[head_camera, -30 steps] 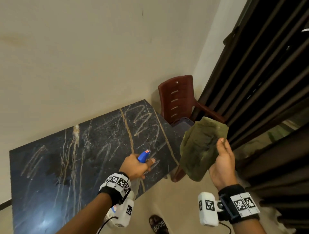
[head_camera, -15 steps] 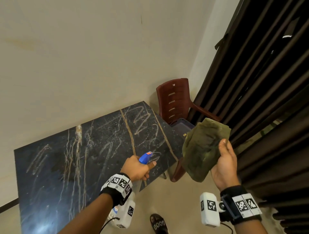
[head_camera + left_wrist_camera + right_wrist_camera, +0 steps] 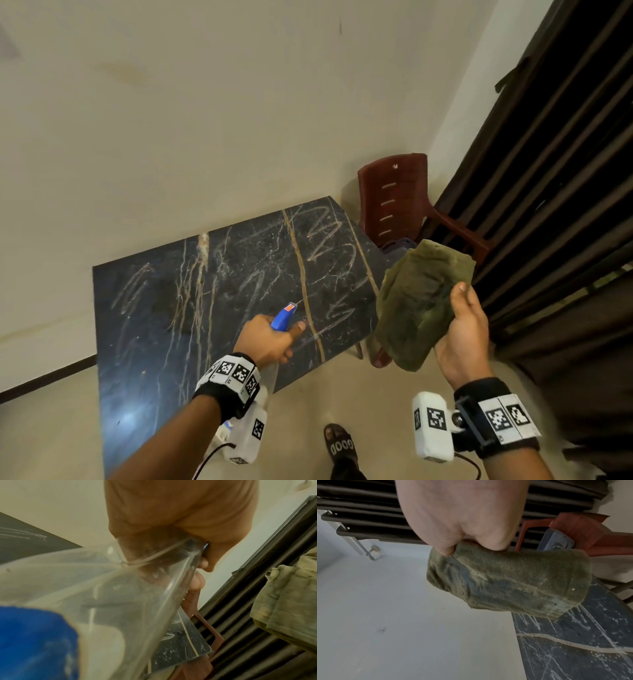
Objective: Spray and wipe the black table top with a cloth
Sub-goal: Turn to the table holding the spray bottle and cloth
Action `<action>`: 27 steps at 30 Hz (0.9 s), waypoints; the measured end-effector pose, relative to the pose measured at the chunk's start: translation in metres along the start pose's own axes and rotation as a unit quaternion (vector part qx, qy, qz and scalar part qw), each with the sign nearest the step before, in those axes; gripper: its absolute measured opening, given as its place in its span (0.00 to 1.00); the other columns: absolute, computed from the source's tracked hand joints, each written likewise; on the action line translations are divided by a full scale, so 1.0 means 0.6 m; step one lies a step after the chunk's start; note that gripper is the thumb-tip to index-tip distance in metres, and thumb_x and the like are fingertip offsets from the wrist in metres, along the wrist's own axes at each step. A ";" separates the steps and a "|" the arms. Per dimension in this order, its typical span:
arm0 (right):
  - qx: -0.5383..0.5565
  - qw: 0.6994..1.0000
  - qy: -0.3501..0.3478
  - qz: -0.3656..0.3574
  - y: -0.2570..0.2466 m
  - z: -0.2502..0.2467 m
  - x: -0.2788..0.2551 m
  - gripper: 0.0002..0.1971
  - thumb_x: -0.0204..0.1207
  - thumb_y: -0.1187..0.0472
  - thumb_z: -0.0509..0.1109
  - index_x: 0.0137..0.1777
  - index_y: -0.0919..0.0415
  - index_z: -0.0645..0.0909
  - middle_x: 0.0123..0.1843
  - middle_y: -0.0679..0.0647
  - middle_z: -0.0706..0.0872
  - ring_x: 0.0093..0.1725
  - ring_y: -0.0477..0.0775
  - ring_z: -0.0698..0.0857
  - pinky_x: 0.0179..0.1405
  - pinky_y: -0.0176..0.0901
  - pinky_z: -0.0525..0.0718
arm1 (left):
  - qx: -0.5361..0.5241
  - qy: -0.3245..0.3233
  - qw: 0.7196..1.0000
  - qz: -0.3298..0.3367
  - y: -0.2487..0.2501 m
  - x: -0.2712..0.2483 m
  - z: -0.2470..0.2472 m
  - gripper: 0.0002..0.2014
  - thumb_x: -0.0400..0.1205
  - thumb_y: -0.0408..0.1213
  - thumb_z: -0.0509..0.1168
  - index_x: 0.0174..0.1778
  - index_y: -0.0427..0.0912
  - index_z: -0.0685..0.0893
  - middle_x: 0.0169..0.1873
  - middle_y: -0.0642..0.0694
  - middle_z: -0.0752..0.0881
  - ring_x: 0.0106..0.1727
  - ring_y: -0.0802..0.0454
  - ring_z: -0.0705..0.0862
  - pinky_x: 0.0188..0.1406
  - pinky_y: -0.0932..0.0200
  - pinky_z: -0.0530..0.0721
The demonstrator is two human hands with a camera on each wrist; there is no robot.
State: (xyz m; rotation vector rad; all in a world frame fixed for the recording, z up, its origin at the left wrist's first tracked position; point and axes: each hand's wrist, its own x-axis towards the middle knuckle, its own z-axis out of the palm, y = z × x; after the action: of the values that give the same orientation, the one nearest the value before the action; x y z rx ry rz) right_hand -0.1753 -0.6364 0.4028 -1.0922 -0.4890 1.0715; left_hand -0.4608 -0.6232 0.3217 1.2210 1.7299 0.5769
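Left hand (image 3: 267, 337) grips a light, clear spray bottle (image 3: 283, 317) by its neck over the marble-patterned black table top (image 3: 171, 308); right hand (image 3: 460, 337) clutches a limp olive cloth (image 3: 416, 298), best bunched

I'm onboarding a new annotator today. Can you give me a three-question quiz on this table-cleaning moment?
1. True or false: the green cloth lies flat on the black table top.
2. Which hand grips the spray bottle?
3. Multiple choice: the red chair stands (A) beyond the table's far right corner, (B) on the table, (C) behind the person.

Key:
1. False; the right hand holds it up in the air, off the table's right edge.
2. The left hand.
3. A.
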 end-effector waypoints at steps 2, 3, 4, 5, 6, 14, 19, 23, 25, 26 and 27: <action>-0.001 1.000 -0.007 0.012 0.009 0.010 -0.005 0.18 0.90 0.53 0.57 0.75 0.52 0.78 0.68 0.53 0.88 0.66 0.54 0.87 0.63 0.56 0.84 | -0.032 0.026 0.999 -0.012 -0.015 -0.003 -0.010 0.21 0.78 0.55 0.74 0.35 0.38 0.88 0.26 0.45 0.91 0.27 0.51 0.90 0.42 0.54 0.92; -0.001 1.000 -0.011 0.019 0.014 0.017 -0.009 0.18 0.90 0.53 0.58 0.75 0.52 0.79 0.67 0.52 0.88 0.66 0.54 0.87 0.62 0.56 0.84 | -0.059 0.037 0.997 -0.018 -0.024 -0.006 -0.016 0.19 0.78 0.54 0.75 0.37 0.38 0.88 0.27 0.45 0.92 0.25 0.51 0.89 0.37 0.55 0.91; 0.000 1.000 -0.013 0.023 0.018 0.021 -0.011 0.17 0.90 0.53 0.58 0.75 0.52 0.79 0.67 0.52 0.89 0.66 0.54 0.88 0.60 0.55 0.85 | -0.086 0.044 0.995 -0.021 -0.030 -0.008 -0.020 0.18 0.78 0.52 0.76 0.40 0.38 0.88 0.28 0.45 0.92 0.24 0.52 0.88 0.31 0.57 0.89; -0.001 0.999 -0.017 0.028 0.022 0.027 -0.015 0.17 0.90 0.53 0.58 0.75 0.52 0.79 0.66 0.52 0.89 0.65 0.53 0.88 0.59 0.54 0.86 | -0.107 0.052 0.993 -0.026 -0.038 -0.010 -0.026 0.17 0.78 0.50 0.77 0.42 0.37 0.88 0.29 0.45 0.92 0.23 0.52 0.87 0.27 0.58 0.87; -0.002 0.999 -0.020 0.030 0.025 0.032 -0.018 0.18 0.90 0.53 0.58 0.75 0.52 0.79 0.66 0.52 0.89 0.65 0.53 0.88 0.57 0.53 0.86 | -0.116 0.056 0.991 -0.033 -0.044 -0.012 -0.031 0.18 0.78 0.50 0.77 0.44 0.36 0.88 0.30 0.44 0.93 0.23 0.52 0.87 0.26 0.59 0.86; -0.001 0.998 -0.050 0.038 0.040 0.062 -0.037 0.18 0.90 0.53 0.57 0.77 0.51 0.78 0.67 0.53 0.88 0.64 0.54 0.89 0.55 0.54 0.88 | -0.044 0.091 0.992 -0.081 -0.115 -0.041 -0.090 0.22 0.79 0.56 0.72 0.33 0.39 0.86 0.21 0.47 0.88 0.24 0.54 0.87 0.30 0.64 0.81; -0.003 0.997 -0.064 0.040 0.050 0.085 -0.040 0.17 0.90 0.54 0.59 0.75 0.50 0.79 0.67 0.53 0.88 0.66 0.56 0.87 0.58 0.56 0.88 | -0.044 0.123 0.989 -0.072 -0.144 -0.066 -0.107 0.25 0.79 0.58 0.72 0.28 0.40 0.85 0.21 0.46 0.89 0.23 0.55 0.86 0.33 0.62 0.82; -0.007 0.996 -0.079 0.049 0.061 0.107 -0.039 0.17 0.89 0.53 0.60 0.75 0.49 0.80 0.68 0.53 0.88 0.67 0.57 0.87 0.65 0.64 0.83 | -0.109 0.153 0.980 -0.064 -0.175 -0.075 -0.124 0.28 0.77 0.58 0.75 0.37 0.30 0.86 0.29 0.37 0.90 0.27 0.45 0.88 0.36 0.52 0.89; -0.010 0.994 -0.089 0.056 0.067 0.117 -0.040 0.17 0.89 0.52 0.60 0.75 0.49 0.80 0.67 0.53 0.88 0.66 0.57 0.87 0.66 0.65 0.83 | -0.101 0.146 0.982 -0.068 -0.191 -0.084 -0.131 0.27 0.78 0.58 0.73 0.37 0.31 0.86 0.27 0.39 0.90 0.27 0.46 0.89 0.36 0.54 0.89; -0.012 0.994 -0.091 0.058 0.071 0.121 -0.040 0.17 0.89 0.52 0.60 0.74 0.48 0.80 0.67 0.53 0.88 0.66 0.57 0.87 0.66 0.65 0.83 | -0.086 0.140 0.984 -0.069 -0.197 -0.090 -0.132 0.27 0.79 0.59 0.71 0.35 0.33 0.87 0.25 0.42 0.89 0.26 0.50 0.88 0.36 0.56 0.89; -0.015 0.994 -0.094 0.060 0.074 0.125 -0.041 0.17 0.89 0.52 0.60 0.74 0.48 0.80 0.67 0.53 0.88 0.66 0.57 0.87 0.66 0.66 0.82 | -0.077 0.141 0.984 -0.074 -0.205 -0.095 -0.134 0.27 0.79 0.60 0.70 0.34 0.35 0.87 0.24 0.44 0.89 0.25 0.52 0.88 0.36 0.59 0.89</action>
State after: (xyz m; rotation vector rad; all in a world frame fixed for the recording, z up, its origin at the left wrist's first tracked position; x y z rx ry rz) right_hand -0.2646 -0.6202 0.3991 -1.0618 -0.5961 1.2839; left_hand -0.5847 -0.7143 0.2873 0.9278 1.9511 0.8080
